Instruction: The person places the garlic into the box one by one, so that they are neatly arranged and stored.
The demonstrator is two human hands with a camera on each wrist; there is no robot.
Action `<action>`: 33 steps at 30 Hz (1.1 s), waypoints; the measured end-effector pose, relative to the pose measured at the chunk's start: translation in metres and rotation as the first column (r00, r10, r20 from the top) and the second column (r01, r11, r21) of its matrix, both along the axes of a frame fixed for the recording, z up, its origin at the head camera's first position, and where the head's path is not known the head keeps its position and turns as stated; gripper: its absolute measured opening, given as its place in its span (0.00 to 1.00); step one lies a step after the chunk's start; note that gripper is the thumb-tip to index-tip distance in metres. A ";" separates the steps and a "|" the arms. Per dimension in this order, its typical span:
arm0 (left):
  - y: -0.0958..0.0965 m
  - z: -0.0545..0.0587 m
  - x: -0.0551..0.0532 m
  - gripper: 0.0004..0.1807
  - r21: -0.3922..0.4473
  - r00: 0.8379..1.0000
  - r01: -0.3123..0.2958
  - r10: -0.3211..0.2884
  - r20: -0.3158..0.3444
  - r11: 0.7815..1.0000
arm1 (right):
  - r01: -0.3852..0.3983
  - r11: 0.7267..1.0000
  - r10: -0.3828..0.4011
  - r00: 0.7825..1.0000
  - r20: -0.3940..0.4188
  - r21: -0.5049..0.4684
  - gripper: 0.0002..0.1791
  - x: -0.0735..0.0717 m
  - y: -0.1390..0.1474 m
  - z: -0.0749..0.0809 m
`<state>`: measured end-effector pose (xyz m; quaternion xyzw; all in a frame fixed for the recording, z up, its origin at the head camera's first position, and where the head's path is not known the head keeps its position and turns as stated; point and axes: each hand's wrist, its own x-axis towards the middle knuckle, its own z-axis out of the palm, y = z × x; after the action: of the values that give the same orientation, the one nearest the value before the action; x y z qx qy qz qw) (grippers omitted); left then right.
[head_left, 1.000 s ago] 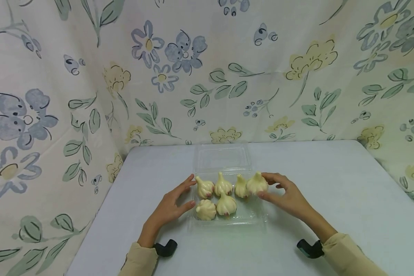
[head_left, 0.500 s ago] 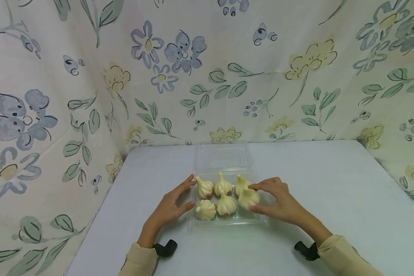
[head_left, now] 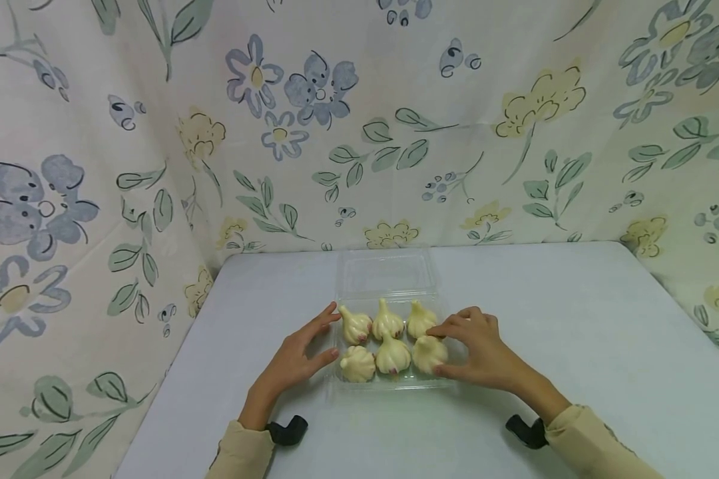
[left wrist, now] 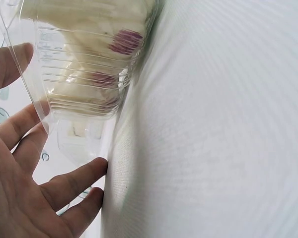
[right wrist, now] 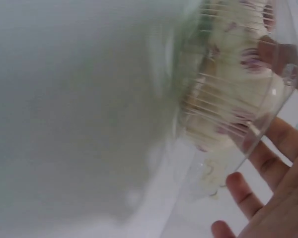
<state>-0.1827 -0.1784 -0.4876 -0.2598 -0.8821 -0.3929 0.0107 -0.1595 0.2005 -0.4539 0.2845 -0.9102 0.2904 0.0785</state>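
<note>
A clear plastic box (head_left: pixel 395 385) holds several pale garlic bulbs with purple-streaked bases, set in two rows. My right hand (head_left: pixel 485 352) reaches over the box's right side and pinches the front right garlic bulb (head_left: pixel 429 354) between thumb and fingers. Seen from the right wrist, that hand's fingers (right wrist: pixel 275 168) pass over the rim and show behind the ribbed wall, beside the bulb (right wrist: pixel 238 99). On the left, my left hand (head_left: pixel 299 354) rests spread along the box's edge. In the left wrist view its thumb (left wrist: pixel 10 67) meets the rim, and the lower fingertips touch the table.
The box's clear lid (head_left: pixel 386 273) lies folded back toward the far table edge. White cloth covers the table (head_left: pixel 545 286). A flowered curtain (head_left: pixel 359 133) hangs behind and at the sides. Black wrist mounts (head_left: pixel 287 431) sit by both sleeves.
My right hand has carried a garlic bulb from the back right, past its neighbour, down into the front right spot of the box. The left hand has stayed in place.
</note>
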 end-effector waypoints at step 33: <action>-0.001 0.000 0.000 0.35 -0.005 1.000 -0.001 0.001 0.004 1.000 | 0.062 0.980 -0.081 0.992 0.098 0.189 0.30 0.001 -0.016 0.026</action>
<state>-0.1826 -0.1796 -0.4872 -0.2584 -0.8833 -0.3910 0.0083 -0.1590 0.1848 -0.4277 0.2421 -0.9458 0.2160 0.0141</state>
